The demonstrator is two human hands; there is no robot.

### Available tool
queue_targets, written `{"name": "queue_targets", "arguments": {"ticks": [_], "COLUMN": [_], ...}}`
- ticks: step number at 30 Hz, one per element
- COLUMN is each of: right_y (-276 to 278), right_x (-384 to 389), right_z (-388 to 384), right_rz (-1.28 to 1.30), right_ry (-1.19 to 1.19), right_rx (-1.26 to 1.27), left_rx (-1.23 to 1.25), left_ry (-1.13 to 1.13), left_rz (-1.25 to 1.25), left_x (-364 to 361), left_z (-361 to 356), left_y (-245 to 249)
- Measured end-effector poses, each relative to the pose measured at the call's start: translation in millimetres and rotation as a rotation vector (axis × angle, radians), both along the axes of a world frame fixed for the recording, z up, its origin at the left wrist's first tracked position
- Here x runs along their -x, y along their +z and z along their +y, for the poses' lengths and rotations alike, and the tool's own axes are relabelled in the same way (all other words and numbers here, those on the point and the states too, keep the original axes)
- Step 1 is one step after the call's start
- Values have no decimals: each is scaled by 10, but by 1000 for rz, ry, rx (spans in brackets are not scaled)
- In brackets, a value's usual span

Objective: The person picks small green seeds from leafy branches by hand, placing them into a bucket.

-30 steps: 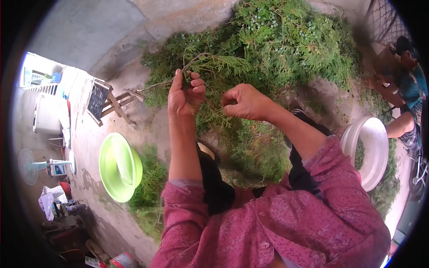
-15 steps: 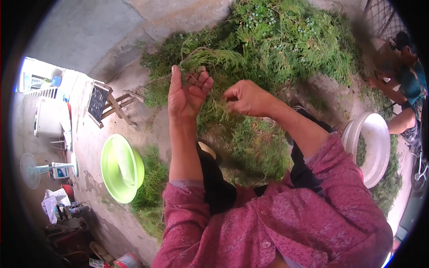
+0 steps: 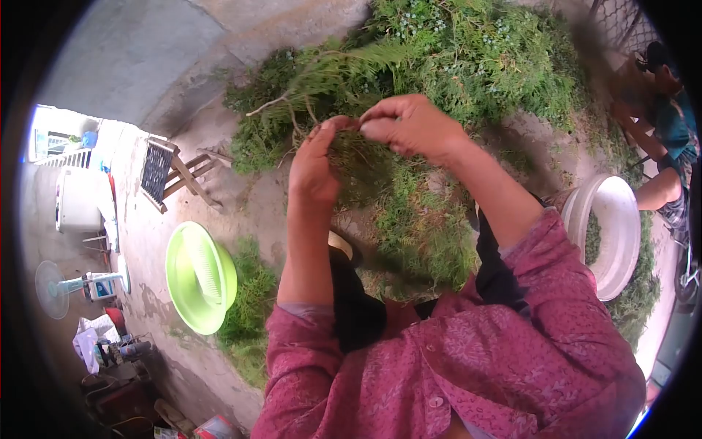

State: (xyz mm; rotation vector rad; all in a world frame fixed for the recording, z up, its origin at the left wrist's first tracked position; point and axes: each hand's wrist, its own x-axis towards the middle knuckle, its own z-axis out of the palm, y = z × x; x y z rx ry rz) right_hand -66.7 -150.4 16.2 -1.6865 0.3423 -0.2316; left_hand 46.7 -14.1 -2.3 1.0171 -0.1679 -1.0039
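My left hand (image 3: 316, 167) is closed, its fingers curled round a leafy evergreen branch (image 3: 294, 110) with thin bare brown stems and flat, scaly foliage. Thumb and fingers of my right hand (image 3: 417, 130) are pinched together, meeting the left fingertips at the branch; the exact grip point is blurred. Dark green sprigs hang just below both hands. Beyond them lies a big heap of evergreen branches (image 3: 468, 66), some bearing small bluish berries. Smaller loose sprigs (image 3: 424, 234) cover the ground between my legs.
A lime-green basin (image 3: 175, 282) with a ridged inner panel stands left, beside more greenery (image 3: 248, 293). A folding stool (image 3: 183, 175) is behind it. A white bucket (image 3: 574, 234) sits at right, near another seated person (image 3: 669, 139). A fan (image 3: 55, 289) stands far left.
My right hand has moved up and left to meet the left fingertips. My left hand has turned and its fingers have closed inward. The branch has shifted with it.
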Motion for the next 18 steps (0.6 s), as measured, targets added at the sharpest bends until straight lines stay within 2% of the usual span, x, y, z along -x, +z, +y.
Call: {"name": "queue_targets", "arguments": {"ticks": [2,3,10,16,18], "right_y": [77,92,23,-10,0], "right_x": [71,95,179,135,103], "right_z": [-102,-117,-77,34,92], "right_rz": [29,-10,40,88,112], "right_ry": [-40,-46,-23,24,-61], "right_rx": [-511,-619,-679,-565,-476], "left_rx": [121,133,168,149,131], "left_ry": [29,48,100,112,85], "left_rz": [84,91,124,134,136], "left_x": [-37,-81,-213,-175,-127], "left_z": [33,60,97,73,55], "left_y": [90,90,97,80,81]}}
